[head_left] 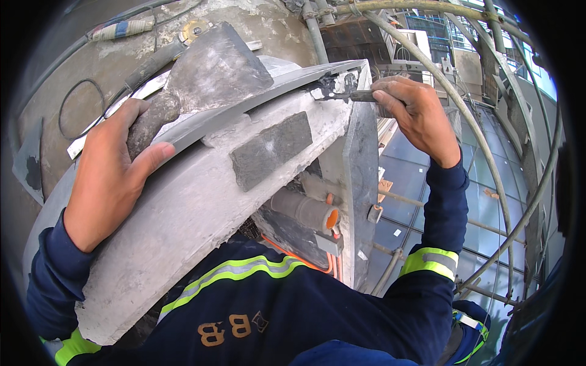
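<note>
My left hand (110, 165) is wrapped round the neck of a grey, dusty, square-ended flat piece (213, 67), whose exact kind I cannot make out. Its wide end lies over the curved grey stone edge. On the right, my right hand (418, 113) pinches a slim dark spatula (364, 96). The spatula's tip touches the stone corner, where dark filler (332, 85) and whitish patches show. Between my hands runs a pale, curved stone ledge (177, 226) with a rough face. A rectangular grey stone block (271, 151) sits against that ledge.
An angle grinder (174, 52) with a cable lies on the dusty surface at the far left. Below the ledge is a grey pipe (305, 210) beside orange cable. Scaffold poles (452, 85) cross the right side, above glass panels (403, 177) lower down.
</note>
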The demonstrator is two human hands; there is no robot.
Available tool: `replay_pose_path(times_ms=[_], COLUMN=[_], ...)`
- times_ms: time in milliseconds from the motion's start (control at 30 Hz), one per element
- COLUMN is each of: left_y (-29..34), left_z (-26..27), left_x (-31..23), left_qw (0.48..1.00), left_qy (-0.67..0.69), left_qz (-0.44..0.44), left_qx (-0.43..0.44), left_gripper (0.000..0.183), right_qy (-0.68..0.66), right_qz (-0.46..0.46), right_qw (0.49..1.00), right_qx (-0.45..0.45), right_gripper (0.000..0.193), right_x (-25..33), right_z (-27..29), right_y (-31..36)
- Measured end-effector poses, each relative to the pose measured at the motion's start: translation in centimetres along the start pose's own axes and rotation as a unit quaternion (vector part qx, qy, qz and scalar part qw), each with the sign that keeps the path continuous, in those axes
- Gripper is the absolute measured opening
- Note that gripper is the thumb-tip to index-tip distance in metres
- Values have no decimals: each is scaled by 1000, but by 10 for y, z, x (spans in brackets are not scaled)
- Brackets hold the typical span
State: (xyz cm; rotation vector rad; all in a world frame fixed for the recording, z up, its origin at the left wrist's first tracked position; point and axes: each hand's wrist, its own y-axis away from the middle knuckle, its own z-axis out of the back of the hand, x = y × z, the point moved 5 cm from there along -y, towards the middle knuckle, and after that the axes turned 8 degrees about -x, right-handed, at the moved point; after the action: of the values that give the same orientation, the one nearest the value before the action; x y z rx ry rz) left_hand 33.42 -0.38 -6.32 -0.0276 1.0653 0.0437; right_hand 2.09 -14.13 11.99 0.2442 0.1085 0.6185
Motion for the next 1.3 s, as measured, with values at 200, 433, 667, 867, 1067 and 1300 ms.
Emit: replay_pose_path(times_ms=[200,433,667,867,1067,1300], left_y=[0,-6,1,18,41,90], left_z=[2,-7,1,-14,-100,-176], left_x=[-12,-12,-25,-66,-180,-215], left_qw=[1000,1000,994,997,967,950], left_qy=[15,10,-96,-11,157,170], left_qz=[11,-13,-43,-77,-52,-60], left_qx=[8,12,-27,-21,194,254], left_gripper=[46,45,42,47,39,44], right_qy=[-71,-403,-828,-888,-825,-576], right_qz=[-166,-342,-247,-133,-113,-203], right_qw=[960,744,359,267,360,572], right_qx=[-213,-409,-352,-351,-421,-548], right_gripper=[30,41,49,56,61,50], right_x=[-41,-60,-18,12,21,40], right_z=[-1,-133,-183,-169,-130,-126], right_y=[70,130,136,163,188,248])
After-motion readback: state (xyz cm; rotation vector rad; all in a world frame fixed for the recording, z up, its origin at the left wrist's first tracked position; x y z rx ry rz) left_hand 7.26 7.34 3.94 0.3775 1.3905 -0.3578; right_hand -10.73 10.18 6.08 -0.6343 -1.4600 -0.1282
